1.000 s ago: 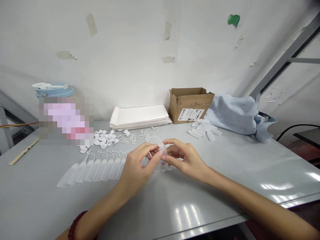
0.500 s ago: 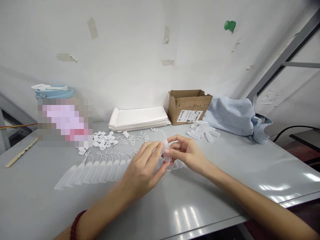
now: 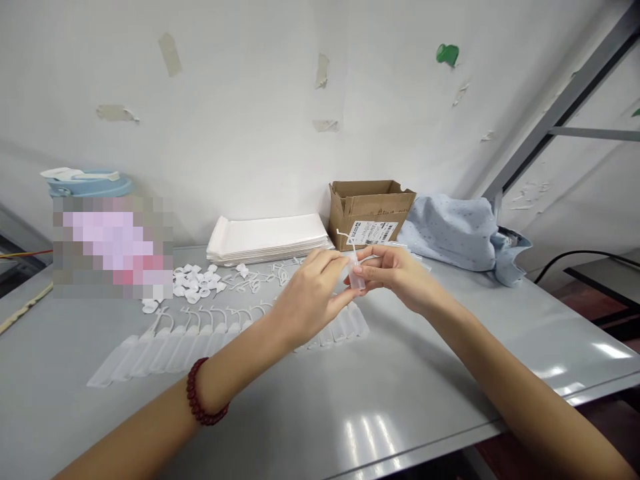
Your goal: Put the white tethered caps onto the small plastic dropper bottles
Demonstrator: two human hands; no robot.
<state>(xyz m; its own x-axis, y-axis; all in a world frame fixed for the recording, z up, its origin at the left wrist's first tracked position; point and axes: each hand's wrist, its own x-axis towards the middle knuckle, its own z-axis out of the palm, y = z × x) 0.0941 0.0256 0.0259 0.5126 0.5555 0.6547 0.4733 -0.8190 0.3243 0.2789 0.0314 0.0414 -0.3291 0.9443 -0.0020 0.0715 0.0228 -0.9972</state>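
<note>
Between my two hands is a small translucent plastic sleeve (image 3: 357, 280), held upright above the table, with a thin white strap (image 3: 353, 243) rising from its top. My left hand (image 3: 313, 290) pinches it from the left, its fingers near the top and thumb low. My right hand (image 3: 397, 275) grips it from the other side, with the thumb across its front. Below my hands runs a row of similar sleeves (image 3: 170, 350) with straps at their upper ends; my left hand and forearm hide part of it.
Behind the row lie a pile of small white pieces (image 3: 194, 285) and a scatter of loose straps (image 3: 255, 277). Farther back are stacked white padded envelopes (image 3: 270, 237), a cardboard box (image 3: 367, 207) and light blue cloth (image 3: 450, 230). A blue lidded container (image 3: 93, 183) stands at left.
Both hands have moved slightly right and up with the sleeve. Its strap, which drooped to the left, now stands more upright. The camera view has shifted a little to the right.
</note>
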